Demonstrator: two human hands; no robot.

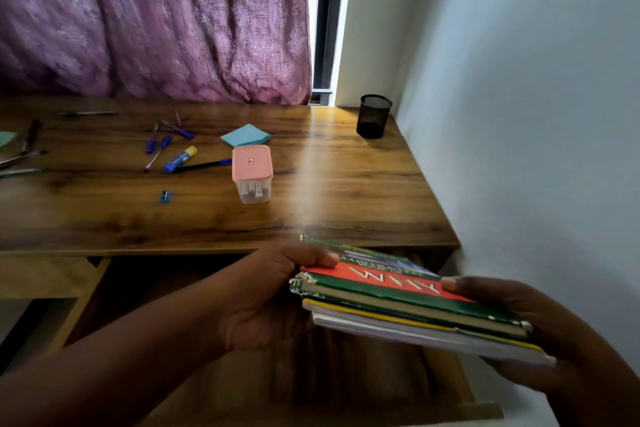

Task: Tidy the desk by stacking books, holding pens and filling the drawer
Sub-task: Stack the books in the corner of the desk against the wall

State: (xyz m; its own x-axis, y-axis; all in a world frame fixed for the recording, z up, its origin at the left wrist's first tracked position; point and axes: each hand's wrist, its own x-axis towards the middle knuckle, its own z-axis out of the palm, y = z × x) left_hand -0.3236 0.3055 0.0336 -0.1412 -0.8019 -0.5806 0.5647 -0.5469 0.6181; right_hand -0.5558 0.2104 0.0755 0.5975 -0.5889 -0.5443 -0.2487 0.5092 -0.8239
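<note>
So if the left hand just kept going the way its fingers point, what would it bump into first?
The left hand points right and is already against the stack of books, thumb on top. The right hand holds the far end.

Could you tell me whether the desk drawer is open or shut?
Open: the drawer is pulled out from under the desk, below the stack of books.

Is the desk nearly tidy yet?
Not yet. The books are already stacked, and the left hand and right hand hold them over the open drawer. Pens and a glue stick lie loose on the desk, away from the pen holder.
</note>
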